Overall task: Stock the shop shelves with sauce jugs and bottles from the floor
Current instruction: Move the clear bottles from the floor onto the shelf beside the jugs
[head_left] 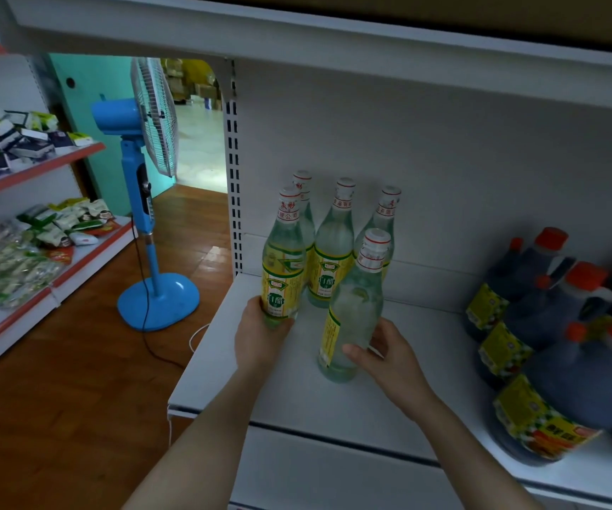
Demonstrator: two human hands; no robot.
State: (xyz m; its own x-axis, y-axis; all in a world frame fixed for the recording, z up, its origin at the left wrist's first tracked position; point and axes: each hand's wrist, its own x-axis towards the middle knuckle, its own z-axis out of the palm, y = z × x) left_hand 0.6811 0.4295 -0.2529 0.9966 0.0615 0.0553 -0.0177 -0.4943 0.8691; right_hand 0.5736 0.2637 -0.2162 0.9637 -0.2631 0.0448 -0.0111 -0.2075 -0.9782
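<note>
Clear glass bottles with yellow labels are going onto the white shelf (389, 410). Left hand (260, 334) is closing around the base of one bottle (284, 266), standing upright at 9 o'clock of the group. Right hand (385, 353) is gripping a second bottle (356, 307), tilting, its base apparently touching the shelf at 6 o'clock. Three more bottles (333, 248) are already standing at 12 o'clock by the back panel. Dark sauce jugs (554, 392) with orange caps are lining up at 3 o'clock. All look full and capped. Judgement: stocking is well underway; floor stock is lying out of view, so the remainder is unknown.
</note>
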